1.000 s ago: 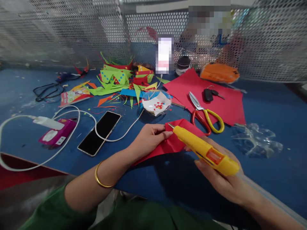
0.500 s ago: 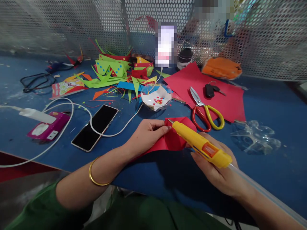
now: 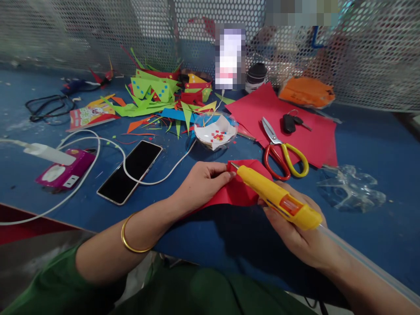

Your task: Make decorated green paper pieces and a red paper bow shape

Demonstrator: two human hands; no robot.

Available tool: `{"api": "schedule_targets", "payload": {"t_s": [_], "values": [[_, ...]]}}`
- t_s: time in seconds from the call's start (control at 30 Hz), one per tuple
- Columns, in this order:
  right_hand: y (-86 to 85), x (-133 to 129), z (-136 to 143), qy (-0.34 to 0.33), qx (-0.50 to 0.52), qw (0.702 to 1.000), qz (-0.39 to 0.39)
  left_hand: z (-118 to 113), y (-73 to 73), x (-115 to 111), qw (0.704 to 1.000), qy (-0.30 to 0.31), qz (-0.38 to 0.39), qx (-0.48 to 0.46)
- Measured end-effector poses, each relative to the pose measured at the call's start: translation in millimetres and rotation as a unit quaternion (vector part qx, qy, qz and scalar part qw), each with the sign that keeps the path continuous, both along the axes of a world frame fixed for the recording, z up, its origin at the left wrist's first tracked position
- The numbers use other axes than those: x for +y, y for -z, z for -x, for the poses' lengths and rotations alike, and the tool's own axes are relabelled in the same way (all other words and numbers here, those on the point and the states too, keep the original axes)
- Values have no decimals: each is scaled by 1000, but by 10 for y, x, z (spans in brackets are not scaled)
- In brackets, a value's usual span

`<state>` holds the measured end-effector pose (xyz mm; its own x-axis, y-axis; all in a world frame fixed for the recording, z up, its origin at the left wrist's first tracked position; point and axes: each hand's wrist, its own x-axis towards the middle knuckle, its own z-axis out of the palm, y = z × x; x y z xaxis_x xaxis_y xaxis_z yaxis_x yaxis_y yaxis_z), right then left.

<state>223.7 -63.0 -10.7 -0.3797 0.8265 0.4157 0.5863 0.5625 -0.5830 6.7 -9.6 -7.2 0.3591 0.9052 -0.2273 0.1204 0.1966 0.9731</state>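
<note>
A folded piece of red paper [image 3: 241,192] is pinched between the thumb and fingers of my left hand [image 3: 200,186] near the table's front edge. My right hand [image 3: 295,227] is wrapped round a yellow glue gun [image 3: 278,199] with a clear glue stick trailing from its back. The gun's metal tip touches or lies just over the paper's upper left corner, close to my left thumb. Beyond the paper, scissors [image 3: 278,153] with one red and one yellow handle lie partly on a red sheet [image 3: 315,144].
A bowl [image 3: 216,133] with small paper bits stands behind the paper. Cut green paper [image 3: 154,89], a black phone [image 3: 131,170], a purple socket box [image 3: 67,168] and a white cable lie left. Keys [image 3: 289,124], an orange packet [image 3: 306,92] and clear plastic [image 3: 352,188] are right.
The view has shifted very slightly. My hands, the glue gun and the folded paper keep almost the same position relative to each other.
</note>
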Motion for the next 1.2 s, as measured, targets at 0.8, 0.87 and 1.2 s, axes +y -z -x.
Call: {"api": "schedule_targets", "payload": {"t_s": [0.8,0.87,1.2], "values": [[-15,15,-1,6,-35,999,-18,6,12,12,1000,12,6,-2],[-12,10,-2,8,-36,999,-19,6,11,10,1000,10,6,0],[-37,30,14,21,-37,999,-16,5,-4,10,1000,2,14,-8]]}}
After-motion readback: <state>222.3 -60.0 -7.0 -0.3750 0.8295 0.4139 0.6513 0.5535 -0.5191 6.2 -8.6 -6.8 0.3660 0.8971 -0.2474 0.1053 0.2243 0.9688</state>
